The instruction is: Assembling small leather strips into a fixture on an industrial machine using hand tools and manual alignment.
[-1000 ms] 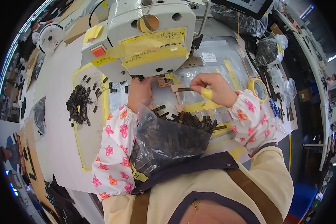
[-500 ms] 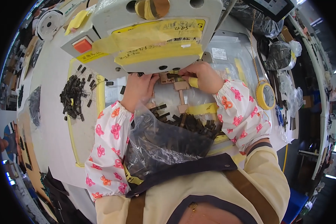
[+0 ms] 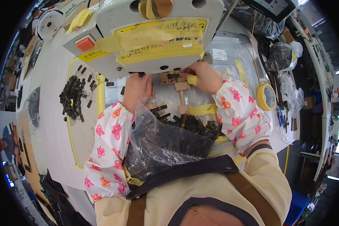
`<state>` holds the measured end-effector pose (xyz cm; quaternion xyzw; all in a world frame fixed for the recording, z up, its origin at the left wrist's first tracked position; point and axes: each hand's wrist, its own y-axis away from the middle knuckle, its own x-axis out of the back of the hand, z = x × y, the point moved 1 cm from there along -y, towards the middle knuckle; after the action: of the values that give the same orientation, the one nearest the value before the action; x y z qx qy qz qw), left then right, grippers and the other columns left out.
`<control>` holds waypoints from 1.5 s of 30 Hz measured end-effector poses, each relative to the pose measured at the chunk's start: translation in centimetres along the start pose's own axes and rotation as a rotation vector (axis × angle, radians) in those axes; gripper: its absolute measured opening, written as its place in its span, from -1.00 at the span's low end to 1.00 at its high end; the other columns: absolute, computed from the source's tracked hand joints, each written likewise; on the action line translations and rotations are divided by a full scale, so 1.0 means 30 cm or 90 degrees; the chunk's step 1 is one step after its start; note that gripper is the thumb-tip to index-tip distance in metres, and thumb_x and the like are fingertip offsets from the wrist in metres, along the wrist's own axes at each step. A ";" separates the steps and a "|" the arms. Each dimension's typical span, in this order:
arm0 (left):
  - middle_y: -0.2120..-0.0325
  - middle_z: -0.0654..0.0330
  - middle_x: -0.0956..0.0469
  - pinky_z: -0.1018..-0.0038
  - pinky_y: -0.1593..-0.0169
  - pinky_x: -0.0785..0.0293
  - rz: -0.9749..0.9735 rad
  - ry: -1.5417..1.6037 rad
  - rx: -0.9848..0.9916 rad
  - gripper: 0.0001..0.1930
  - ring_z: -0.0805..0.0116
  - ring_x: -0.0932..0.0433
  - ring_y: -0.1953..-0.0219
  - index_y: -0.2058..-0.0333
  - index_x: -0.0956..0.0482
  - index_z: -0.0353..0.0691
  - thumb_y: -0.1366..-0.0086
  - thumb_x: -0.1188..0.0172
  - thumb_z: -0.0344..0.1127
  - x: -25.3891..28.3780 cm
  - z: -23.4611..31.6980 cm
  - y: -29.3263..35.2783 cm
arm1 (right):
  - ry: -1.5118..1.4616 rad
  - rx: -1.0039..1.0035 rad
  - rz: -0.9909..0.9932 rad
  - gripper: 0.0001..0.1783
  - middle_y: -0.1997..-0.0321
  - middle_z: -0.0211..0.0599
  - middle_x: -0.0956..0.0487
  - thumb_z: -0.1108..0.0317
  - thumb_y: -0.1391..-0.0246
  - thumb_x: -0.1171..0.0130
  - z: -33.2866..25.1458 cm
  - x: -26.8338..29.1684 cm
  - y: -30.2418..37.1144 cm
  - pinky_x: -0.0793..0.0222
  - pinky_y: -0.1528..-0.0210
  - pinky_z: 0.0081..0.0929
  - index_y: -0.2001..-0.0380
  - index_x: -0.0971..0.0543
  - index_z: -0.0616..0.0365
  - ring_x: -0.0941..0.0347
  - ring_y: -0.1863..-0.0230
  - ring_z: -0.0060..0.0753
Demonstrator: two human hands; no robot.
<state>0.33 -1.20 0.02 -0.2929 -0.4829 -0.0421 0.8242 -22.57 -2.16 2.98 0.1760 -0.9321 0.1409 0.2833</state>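
Note:
Under the front of a grey machine head (image 3: pixel 158 67), a small black rectangular part (image 3: pixel 173 76) lies on a copper-coloured block (image 3: pixel 168 80). My right hand (image 3: pixel 204 78), with yellow tape round one finger, pinches at the right end of that part. To the left of the block is my left hand (image 3: pixel 136 91), its fingers drawn together and apart from the part. A dark bit shows at its fingertips, but whether it is held I cannot tell. Closer to me, many similar black parts (image 3: pixel 199 126) spill from a clear plastic bag (image 3: pixel 165 141).
A pile of black parts with thin wires (image 3: pixel 73 92) lies on the left of the table. The machine's side box carries a red button (image 3: pixel 85 44). On the right are a yellow tape roll (image 3: pixel 266 96) and wrapped bags (image 3: pixel 284 55). Yellow tape strips (image 3: pixel 202 110) mark the work surface.
My left hand has drawn slightly left and down, away from the block, and its fingers have come closer together. My right hand stays at the black part with a small shift.

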 end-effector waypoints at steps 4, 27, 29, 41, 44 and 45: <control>0.49 0.04 -0.54 0.32 0.41 -0.41 -0.032 0.160 -0.009 -0.83 0.02 -0.50 0.48 0.26 -0.55 -0.21 -0.17 -0.03 -0.46 0.039 0.059 -0.017 | 0.018 0.056 0.017 -0.84 0.49 -0.14 -0.55 0.54 0.18 -0.09 0.003 -0.002 0.006 -0.38 0.32 -0.38 0.42 -0.53 0.25 -0.48 0.40 -0.05; 0.47 0.28 -0.54 0.32 0.34 -0.45 0.043 0.012 -0.132 -0.75 0.17 -0.52 0.37 0.40 -0.58 0.02 0.13 -0.11 -0.42 0.024 0.067 -0.017 | 0.042 0.084 0.016 -0.79 0.43 -0.05 -0.52 0.52 0.17 -0.11 0.024 -0.012 0.015 -0.37 0.32 -0.29 0.35 -0.54 0.27 -0.46 0.35 -0.03; 0.47 0.24 -0.55 0.31 0.35 -0.45 0.058 0.052 -0.144 -0.78 0.16 -0.52 0.41 0.39 -0.58 -0.02 0.10 -0.12 -0.40 0.030 0.086 -0.017 | 0.037 0.094 0.023 -0.80 0.45 -0.03 -0.53 0.53 0.15 -0.09 0.033 -0.014 0.037 -0.36 0.32 -0.29 0.36 -0.55 0.27 -0.46 0.38 -0.01; 0.45 0.10 -0.58 0.32 0.27 -0.44 -0.063 0.234 -0.040 -0.82 0.07 -0.53 0.38 0.39 -0.61 -0.16 -0.10 -0.13 -0.23 0.029 0.070 -0.020 | -0.080 0.013 -0.035 -0.79 0.49 -0.19 -0.54 0.45 0.05 -0.15 -0.088 -0.023 0.054 -0.37 0.39 -0.50 0.28 -0.52 0.26 -0.45 0.50 -0.43; 0.54 0.06 -0.56 0.30 0.32 -0.45 -0.071 0.252 0.017 -0.85 0.05 -0.52 0.43 0.42 -0.62 -0.19 -0.07 -0.15 -0.28 0.044 0.060 -0.037 | 0.083 0.232 0.012 -0.72 0.42 -0.17 -0.50 0.45 0.12 -0.19 -0.049 -0.050 0.044 -0.39 0.38 -0.29 0.25 -0.49 0.13 -0.47 0.41 -0.09; 0.63 0.10 -0.50 0.47 0.49 -0.37 -0.090 0.262 0.012 -0.84 0.29 -0.49 0.61 0.40 -0.56 -0.28 -0.17 -0.07 -0.32 0.046 0.052 -0.036 | 0.125 0.310 0.033 -0.75 0.40 -0.19 -0.50 0.48 0.15 -0.17 -0.035 -0.057 0.034 -0.38 0.37 -0.27 0.30 -0.50 0.12 -0.46 0.39 -0.07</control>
<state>-0.52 -0.97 2.20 -0.2358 -0.3244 -0.1540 0.9030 -21.16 -0.45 2.68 0.2003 -0.8429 0.3849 0.3181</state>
